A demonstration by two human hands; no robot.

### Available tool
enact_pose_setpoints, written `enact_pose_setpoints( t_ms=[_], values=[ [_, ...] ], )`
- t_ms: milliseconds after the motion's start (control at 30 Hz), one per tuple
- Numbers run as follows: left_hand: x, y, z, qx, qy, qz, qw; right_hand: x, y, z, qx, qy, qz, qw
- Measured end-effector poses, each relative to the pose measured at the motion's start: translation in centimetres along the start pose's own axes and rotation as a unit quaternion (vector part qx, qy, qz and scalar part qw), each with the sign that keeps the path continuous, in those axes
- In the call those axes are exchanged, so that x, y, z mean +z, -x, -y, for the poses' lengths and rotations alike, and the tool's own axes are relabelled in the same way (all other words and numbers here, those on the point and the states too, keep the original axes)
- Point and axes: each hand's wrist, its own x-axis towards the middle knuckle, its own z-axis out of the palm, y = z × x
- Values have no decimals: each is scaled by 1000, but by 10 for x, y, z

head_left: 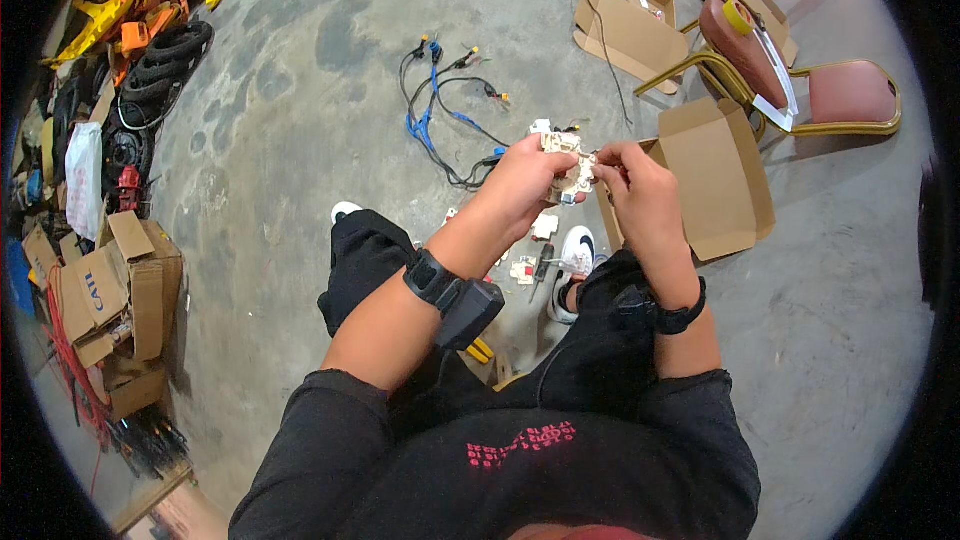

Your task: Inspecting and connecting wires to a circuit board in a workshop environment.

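Note:
Above the floor between my knees, my left hand [525, 180] grips a cream-white plastic housing [560, 143] with an irregular, cut-out outline, its thumb lying across the top. My right hand [638, 185] meets the housing's right edge with thumb and index finger pinched together; whatever is between those fingertips is too small to make out. Below the hands, more white plastic pieces [523, 269] lie on the floor beside a dark-handled screwdriver [543, 264]. Just beyond the left hand spreads a black and blue cable harness [425, 125] with yellow connectors.
Open cardboard boxes [715, 180] stand at the right, near chairs with reddish padding [850, 95] and a roll of yellow tape [738, 15]. Along the left lie a torn carton [120, 285], black corrugated hoses [170, 65] and orange parts [135, 35]. My white shoe [577, 251] is close to the loose pieces.

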Motion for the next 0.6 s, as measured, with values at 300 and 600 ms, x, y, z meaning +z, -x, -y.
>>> enact_pose_setpoints(
  t_ms=[300,600],
  values=[
    [-3,3,-16,1,40,33,999,-10,-13,-27,255,-350,44,900],
    [-6,4,-23,4,64,46,997,-10,-12,-20,252,-557,7,791]
  ],
)
